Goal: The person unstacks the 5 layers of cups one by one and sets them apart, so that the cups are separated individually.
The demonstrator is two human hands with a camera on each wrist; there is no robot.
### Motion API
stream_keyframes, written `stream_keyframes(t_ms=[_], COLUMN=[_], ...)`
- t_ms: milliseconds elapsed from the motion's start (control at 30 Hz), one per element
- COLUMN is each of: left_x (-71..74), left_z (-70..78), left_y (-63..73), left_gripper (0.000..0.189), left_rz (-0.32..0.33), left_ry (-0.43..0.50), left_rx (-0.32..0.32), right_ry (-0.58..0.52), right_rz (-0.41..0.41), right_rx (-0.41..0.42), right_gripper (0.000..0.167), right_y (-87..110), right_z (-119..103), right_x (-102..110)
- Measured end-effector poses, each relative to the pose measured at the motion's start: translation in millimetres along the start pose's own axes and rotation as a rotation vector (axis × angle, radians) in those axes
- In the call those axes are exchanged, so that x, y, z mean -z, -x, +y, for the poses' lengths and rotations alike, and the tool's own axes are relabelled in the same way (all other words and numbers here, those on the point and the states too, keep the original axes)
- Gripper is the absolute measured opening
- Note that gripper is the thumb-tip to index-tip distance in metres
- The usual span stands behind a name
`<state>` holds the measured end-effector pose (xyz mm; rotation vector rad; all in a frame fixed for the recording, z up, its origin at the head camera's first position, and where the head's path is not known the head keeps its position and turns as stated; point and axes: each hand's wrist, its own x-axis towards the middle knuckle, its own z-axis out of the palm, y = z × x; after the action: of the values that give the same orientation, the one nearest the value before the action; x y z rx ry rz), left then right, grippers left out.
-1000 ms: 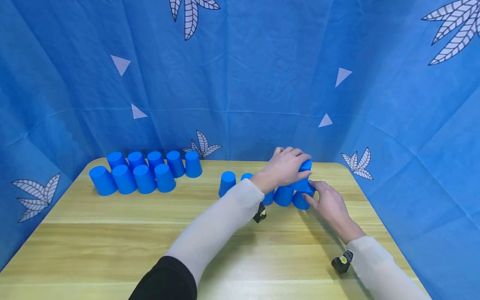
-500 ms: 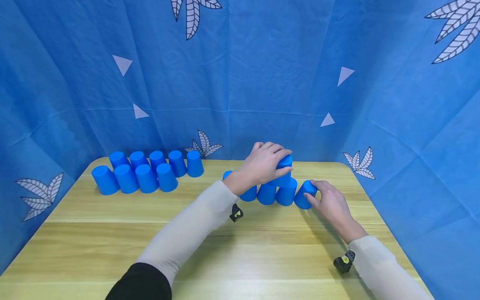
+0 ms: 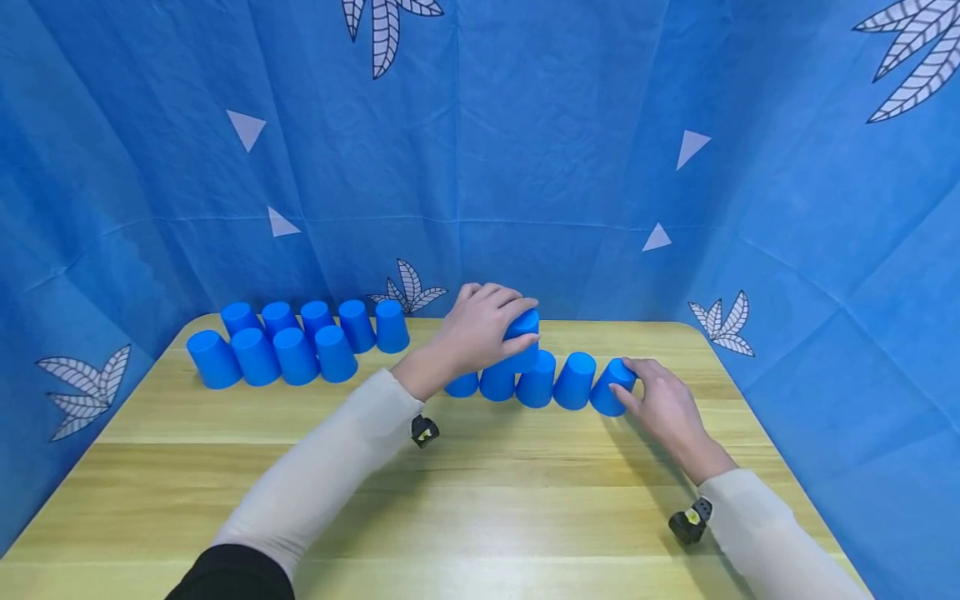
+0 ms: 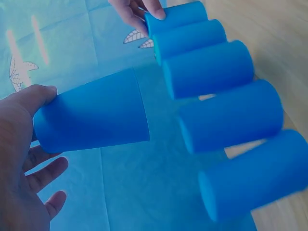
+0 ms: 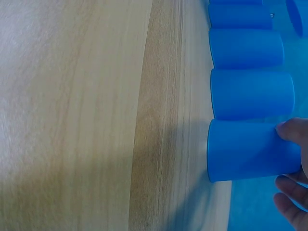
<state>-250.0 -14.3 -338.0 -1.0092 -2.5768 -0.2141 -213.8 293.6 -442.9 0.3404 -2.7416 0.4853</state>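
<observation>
My left hand (image 3: 480, 329) holds a blue plastic cup (image 4: 94, 113) by its closed end, thumb on one side, with the open rim pointing down. It hovers over the left part of a row of several upside-down cups and hides some of them in the head view. At the right end of that row, my right hand (image 3: 663, 408) pinches the last cup (image 5: 250, 151) near its top between thumb and fingers. This cup stands on the table beside its neighbour (image 3: 574, 382). The left wrist view shows the held cup apart from the row.
Farther left on the wooden table (image 3: 450, 517), several more upside-down blue cups (image 3: 255, 357) stand in two rows. A blue patterned curtain (image 3: 525, 167) hangs close behind the table's back edge and along both sides.
My left hand has carried its cup leftward above the row, away from the right end, uncovering the cups there. My right hand has stayed at the rightmost cup.
</observation>
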Motion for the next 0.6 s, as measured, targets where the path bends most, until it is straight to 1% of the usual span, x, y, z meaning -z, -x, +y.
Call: stream_keyframes(t_ms=[100,333,600], left_x=[1.7,5.2,11.4], left_z=[-6.4,-23.4,-42.9], left_y=[8.6,27.8,49.3], left_gripper=[0.052,0.053,0.054], left_rz=[-0.003,0.029,0.019], left_ry=[-0.004,0.013,-0.009], left_rx=[0.012,0.052,0.122], right_ry=[0.004,0.001,-0.003], right_rz=[0.004,-0.009,-0.016], right_rx=[0.006,-0.005,-0.007], right_gripper=[0.052,0.052,0.053], right_y=[0.2,1.2,1.7], right_z=[0,0,1], right_x=[0,2,3])
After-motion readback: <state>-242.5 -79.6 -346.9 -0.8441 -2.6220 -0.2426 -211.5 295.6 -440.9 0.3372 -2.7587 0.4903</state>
